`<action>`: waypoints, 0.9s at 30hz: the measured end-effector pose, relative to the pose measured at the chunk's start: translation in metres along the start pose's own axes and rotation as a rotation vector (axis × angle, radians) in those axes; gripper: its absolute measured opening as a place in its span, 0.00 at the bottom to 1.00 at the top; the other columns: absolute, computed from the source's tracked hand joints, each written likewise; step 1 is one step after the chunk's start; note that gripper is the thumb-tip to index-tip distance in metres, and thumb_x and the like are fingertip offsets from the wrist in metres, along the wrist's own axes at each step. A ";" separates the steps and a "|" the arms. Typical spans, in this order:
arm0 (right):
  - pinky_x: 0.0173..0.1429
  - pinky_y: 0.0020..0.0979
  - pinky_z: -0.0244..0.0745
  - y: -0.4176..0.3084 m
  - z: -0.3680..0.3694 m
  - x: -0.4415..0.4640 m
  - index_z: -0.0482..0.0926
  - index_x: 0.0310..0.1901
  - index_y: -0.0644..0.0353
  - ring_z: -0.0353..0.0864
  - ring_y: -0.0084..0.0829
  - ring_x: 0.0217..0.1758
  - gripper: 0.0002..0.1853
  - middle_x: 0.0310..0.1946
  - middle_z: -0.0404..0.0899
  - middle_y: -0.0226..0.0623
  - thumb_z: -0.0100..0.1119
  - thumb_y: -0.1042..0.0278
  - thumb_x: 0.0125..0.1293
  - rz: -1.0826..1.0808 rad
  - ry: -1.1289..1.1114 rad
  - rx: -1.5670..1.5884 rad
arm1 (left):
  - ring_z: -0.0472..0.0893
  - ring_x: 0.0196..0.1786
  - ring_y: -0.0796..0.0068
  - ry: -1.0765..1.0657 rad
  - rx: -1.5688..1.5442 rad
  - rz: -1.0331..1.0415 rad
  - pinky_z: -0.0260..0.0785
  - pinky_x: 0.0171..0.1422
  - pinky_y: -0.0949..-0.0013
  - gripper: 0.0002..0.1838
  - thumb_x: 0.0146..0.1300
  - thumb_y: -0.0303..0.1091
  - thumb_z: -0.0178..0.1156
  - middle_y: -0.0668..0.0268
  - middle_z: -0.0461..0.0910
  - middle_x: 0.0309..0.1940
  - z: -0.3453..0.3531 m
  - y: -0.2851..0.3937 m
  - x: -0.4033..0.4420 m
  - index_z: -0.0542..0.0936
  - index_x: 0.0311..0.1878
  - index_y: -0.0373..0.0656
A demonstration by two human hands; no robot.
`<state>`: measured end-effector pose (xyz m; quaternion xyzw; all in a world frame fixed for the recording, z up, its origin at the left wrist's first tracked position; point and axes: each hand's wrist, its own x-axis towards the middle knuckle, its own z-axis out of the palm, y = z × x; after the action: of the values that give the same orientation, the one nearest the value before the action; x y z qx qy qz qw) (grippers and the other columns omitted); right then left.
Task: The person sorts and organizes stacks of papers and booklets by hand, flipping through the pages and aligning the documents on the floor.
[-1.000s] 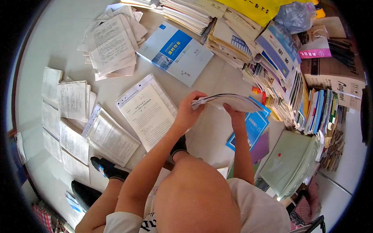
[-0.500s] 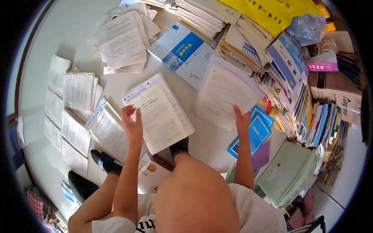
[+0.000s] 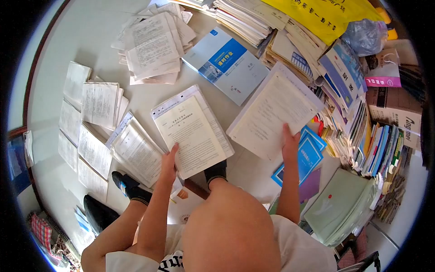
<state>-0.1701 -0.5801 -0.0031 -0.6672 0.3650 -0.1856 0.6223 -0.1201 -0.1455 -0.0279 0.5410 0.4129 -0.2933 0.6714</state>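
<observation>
My left hand is at the lower left edge of a printed paper stack in front of my knees, its thumb on the top sheet and its other fingers hidden beneath. My right hand grips the lower right edge of another sheaf, thumb on top. That sheaf is tilted, its upper edge near the books on the right. Between and above the two lies a blue and white workbook. Beside the left stack rests a further bundle of printed sheets.
Paper piles lie at the upper left and far left. Books and papers are heaped along the top and right. Blue booklets and a green folder are at the lower right, near a cardboard box.
My left hand has left the sheaf that both hands held and come down onto the middle stack's edge. The sheaf, unfolded flat, has moved right with my right hand.
</observation>
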 end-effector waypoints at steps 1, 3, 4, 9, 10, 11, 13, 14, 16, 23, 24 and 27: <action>0.65 0.33 0.73 -0.001 -0.003 -0.003 0.73 0.65 0.69 0.79 0.34 0.60 0.28 0.60 0.79 0.42 0.68 0.62 0.70 0.083 -0.006 0.043 | 0.84 0.50 0.63 -0.057 -0.152 0.017 0.80 0.52 0.61 0.26 0.68 0.43 0.67 0.58 0.83 0.51 0.001 -0.003 0.002 0.75 0.62 0.36; 0.65 0.34 0.73 -0.001 -0.011 -0.004 0.71 0.67 0.68 0.79 0.34 0.60 0.29 0.61 0.79 0.42 0.67 0.62 0.70 0.163 -0.012 0.086 | 0.84 0.51 0.62 -0.051 -0.173 0.009 0.81 0.52 0.60 0.27 0.67 0.41 0.68 0.57 0.82 0.52 0.003 -0.007 0.009 0.74 0.63 0.36; 0.65 0.35 0.74 -0.001 -0.016 -0.003 0.70 0.68 0.67 0.79 0.35 0.61 0.30 0.61 0.79 0.42 0.67 0.63 0.70 0.224 -0.034 0.091 | 0.84 0.52 0.61 -0.044 -0.196 0.000 0.82 0.53 0.59 0.28 0.66 0.38 0.69 0.56 0.81 0.53 0.006 -0.004 0.009 0.72 0.64 0.36; 0.65 0.35 0.76 -0.015 -0.030 -0.011 0.67 0.70 0.64 0.79 0.35 0.63 0.30 0.63 0.78 0.42 0.65 0.68 0.71 0.387 -0.180 0.190 | 0.84 0.51 0.62 -0.056 -0.119 0.078 0.82 0.51 0.61 0.27 0.65 0.35 0.70 0.55 0.82 0.52 0.014 0.015 -0.003 0.72 0.63 0.36; 0.65 0.36 0.76 -0.019 -0.028 -0.012 0.67 0.70 0.64 0.79 0.36 0.63 0.30 0.63 0.78 0.42 0.66 0.68 0.70 0.424 -0.196 0.198 | 0.84 0.51 0.62 -0.066 -0.110 0.106 0.82 0.52 0.61 0.27 0.64 0.35 0.70 0.55 0.82 0.52 0.011 0.018 -0.004 0.73 0.63 0.36; 0.65 0.36 0.76 -0.023 -0.025 -0.013 0.66 0.70 0.64 0.79 0.36 0.63 0.31 0.62 0.78 0.43 0.66 0.68 0.70 0.461 -0.213 0.207 | 0.84 0.51 0.62 -0.065 -0.110 0.105 0.82 0.52 0.61 0.27 0.64 0.35 0.70 0.55 0.82 0.52 0.005 0.020 -0.002 0.73 0.63 0.36; 0.64 0.36 0.77 -0.029 -0.017 -0.013 0.66 0.70 0.64 0.80 0.36 0.62 0.31 0.62 0.78 0.42 0.67 0.68 0.69 0.467 -0.223 0.210 | 0.85 0.49 0.62 -0.150 -0.092 0.139 0.82 0.52 0.62 0.27 0.65 0.35 0.69 0.53 0.82 0.52 -0.015 0.025 0.003 0.72 0.64 0.35; 0.63 0.36 0.78 -0.031 -0.014 -0.011 0.66 0.70 0.64 0.80 0.36 0.62 0.32 0.61 0.79 0.42 0.68 0.67 0.68 0.471 -0.231 0.212 | 0.86 0.49 0.57 -0.140 0.007 0.133 0.84 0.51 0.58 0.31 0.69 0.43 0.65 0.53 0.82 0.51 -0.022 0.031 -0.003 0.68 0.67 0.35; 0.61 0.36 0.79 -0.031 -0.007 -0.008 0.67 0.69 0.64 0.81 0.36 0.60 0.32 0.60 0.79 0.42 0.69 0.66 0.68 0.466 -0.246 0.159 | 0.86 0.49 0.58 -0.175 -0.046 0.120 0.84 0.51 0.59 0.31 0.70 0.45 0.64 0.54 0.82 0.51 -0.034 0.040 -0.003 0.69 0.67 0.34; 0.58 0.37 0.80 -0.023 0.068 -0.012 0.73 0.65 0.66 0.83 0.34 0.53 0.29 0.54 0.83 0.44 0.69 0.59 0.68 0.441 -0.574 -0.036 | 0.85 0.51 0.63 -0.296 -0.203 0.090 0.82 0.55 0.64 0.30 0.68 0.40 0.64 0.54 0.82 0.53 -0.015 0.072 -0.021 0.69 0.66 0.31; 0.58 0.37 0.80 -0.027 0.083 -0.017 0.73 0.65 0.66 0.83 0.34 0.53 0.29 0.54 0.83 0.44 0.69 0.59 0.68 0.441 -0.575 -0.035 | 0.85 0.52 0.64 -0.293 -0.189 0.104 0.81 0.56 0.65 0.30 0.68 0.39 0.65 0.55 0.81 0.54 -0.008 0.076 -0.024 0.69 0.66 0.32; 0.58 0.38 0.80 -0.032 0.116 -0.032 0.75 0.64 0.67 0.84 0.33 0.53 0.26 0.54 0.84 0.43 0.67 0.61 0.70 0.476 -0.679 -0.026 | 0.84 0.53 0.66 -0.259 -0.077 0.093 0.80 0.57 0.65 0.30 0.67 0.37 0.68 0.55 0.81 0.54 0.026 0.090 -0.046 0.68 0.66 0.34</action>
<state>-0.1020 -0.4773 0.0162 -0.5951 0.2854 0.1988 0.7245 -0.0611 -0.1516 0.0577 0.4911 0.3081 -0.3133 0.7522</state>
